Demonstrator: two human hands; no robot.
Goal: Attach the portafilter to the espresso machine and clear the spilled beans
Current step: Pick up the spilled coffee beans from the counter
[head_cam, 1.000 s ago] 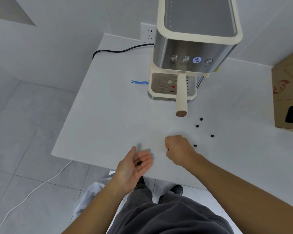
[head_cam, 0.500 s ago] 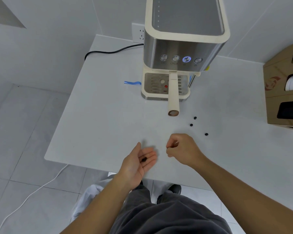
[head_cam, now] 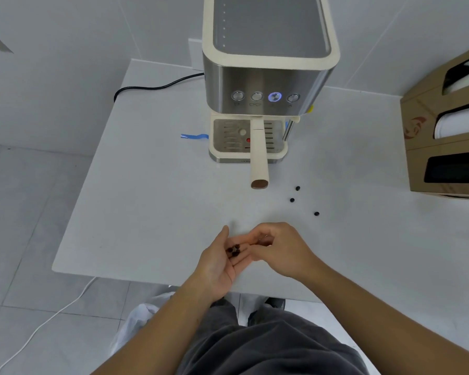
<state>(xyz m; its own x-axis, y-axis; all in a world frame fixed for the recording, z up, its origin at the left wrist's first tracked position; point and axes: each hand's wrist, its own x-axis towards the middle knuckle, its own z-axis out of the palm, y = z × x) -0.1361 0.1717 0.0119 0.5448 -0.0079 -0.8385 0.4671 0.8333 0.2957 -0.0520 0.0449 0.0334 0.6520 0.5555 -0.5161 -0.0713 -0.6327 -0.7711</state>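
Observation:
A steel and cream espresso machine (head_cam: pixel 266 85) stands at the back of the white table (head_cam: pixel 152 190). The portafilter sits under its head, and its cream handle (head_cam: pixel 259 155) sticks out toward me. Three dark beans lie on the table right of the handle: one (head_cam: pixel 297 188), one (head_cam: pixel 292 200), one (head_cam: pixel 316 213). My left hand (head_cam: pixel 222 263) is cupped palm up near the front edge, with several beans (head_cam: pixel 234 250) in it. My right hand (head_cam: pixel 279 247) touches the left fingertips, fingers curled; whether it holds a bean is hidden.
A cardboard box (head_cam: pixel 444 131) with open slots stands at the right edge. A black power cord (head_cam: pixel 152 86) runs from the machine to the back left. A strip of blue tape (head_cam: pixel 194 136) lies left of the drip tray. A white cable (head_cam: pixel 38 328) trails on the floor.
My right hand moved left from the table to my left palm. A bean that lay beside it is gone from the table, and the left palm holds more beans.

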